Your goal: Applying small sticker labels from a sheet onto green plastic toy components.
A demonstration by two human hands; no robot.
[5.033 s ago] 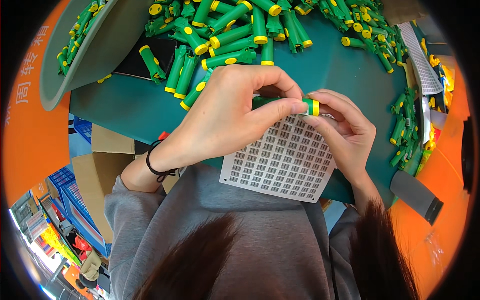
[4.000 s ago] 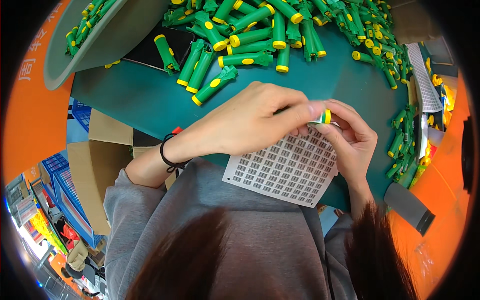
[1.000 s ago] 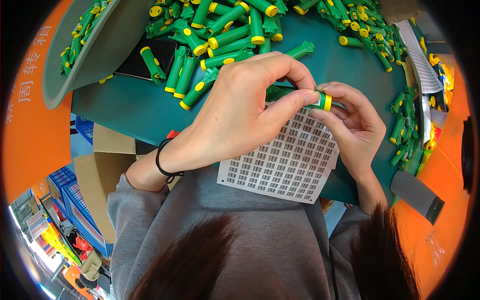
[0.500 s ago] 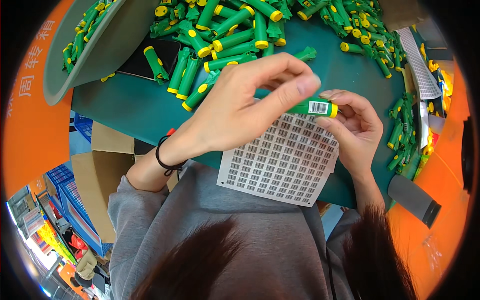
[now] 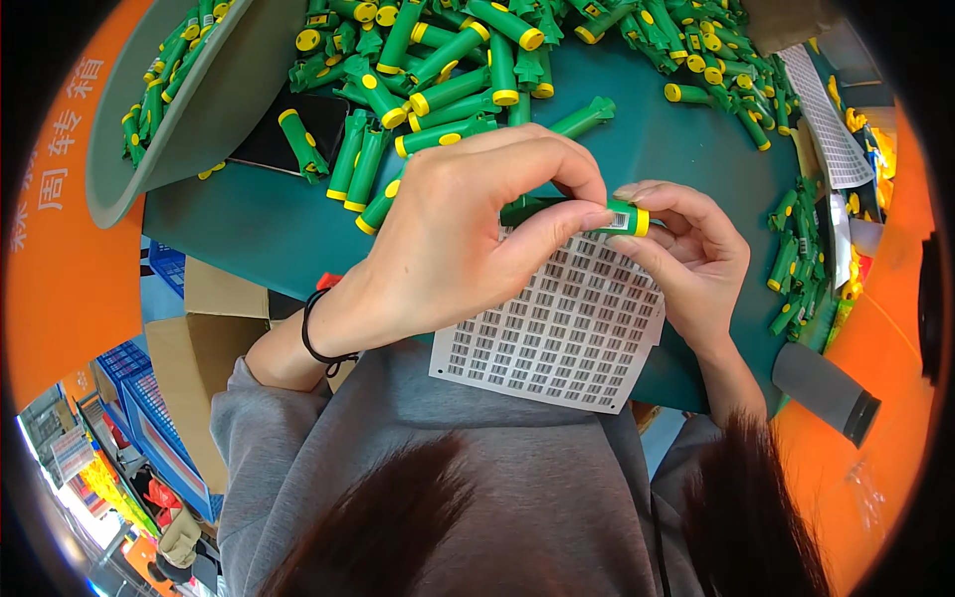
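Note:
A green plastic tube with a yellow end cap (image 5: 642,221) is held level above the table's near side. My right hand (image 5: 696,244) pinches its capped end between thumb and fingers. My left hand (image 5: 477,224) is closed at the tube's other part, its thumb lying on a white barcode label (image 5: 618,220) on the tube's side. The left hand hides much of the tube and part of the label. Just below both hands is a white sheet of small barcode labels (image 5: 547,333), overhanging the table's near edge.
Many similar green tubes lie in a pile (image 5: 448,70) at the back. More sit in a tilted grey bin (image 5: 209,109) at the left and along the right edge. A black flat object (image 5: 269,134), a grey cylinder (image 5: 824,393) and a cardboard box (image 5: 194,368) are nearby.
My left hand has lowered, its thumb coming down onto the label, which is now partly covered. The tube and my right hand have shifted slightly left.

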